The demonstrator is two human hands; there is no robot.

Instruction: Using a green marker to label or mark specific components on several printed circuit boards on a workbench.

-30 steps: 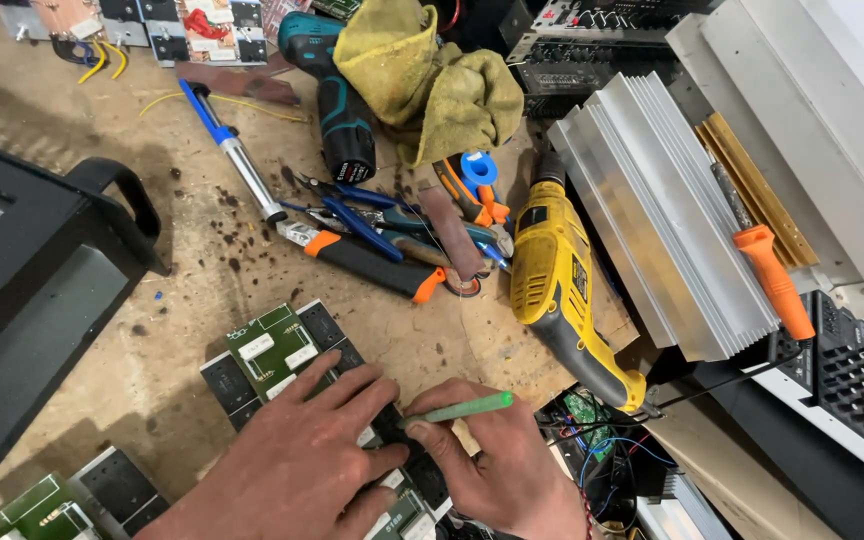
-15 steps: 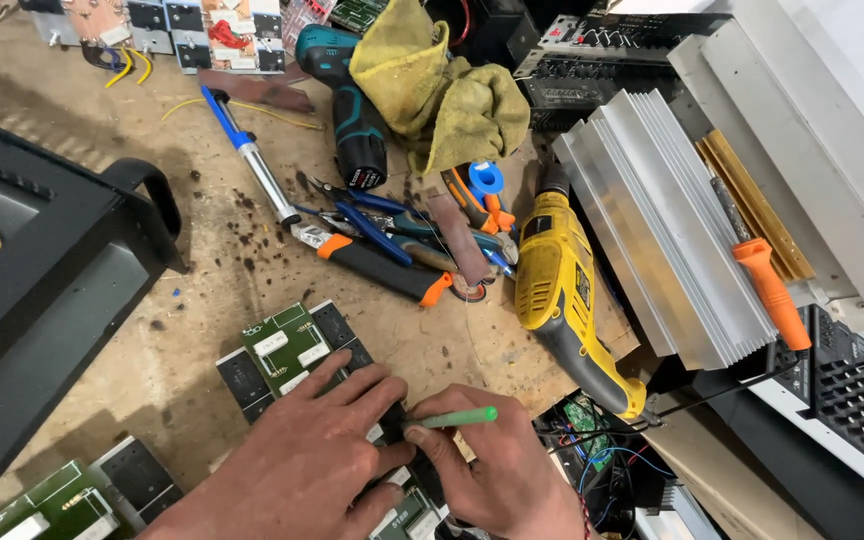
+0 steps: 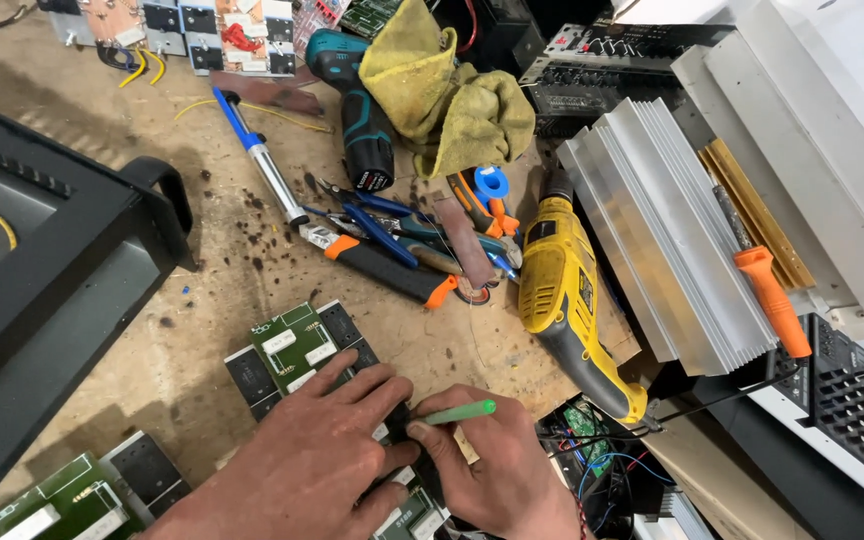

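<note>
The left hand (image 3: 307, 470) lies flat, fingers spread, on one green circuit board (image 3: 297, 345), while the right hand (image 3: 497, 470) is clamped on one green-handled tool (image 3: 457, 412) beside two drills.

My left hand (image 3: 317, 460) covers the near half of the green circuit board (image 3: 297, 345), and both my wrists run off the near edge. The tip of the green screwdriver (image 3: 452, 412) is hidden between my fingers. A second board (image 3: 72, 500) is cut off near left.
</note>
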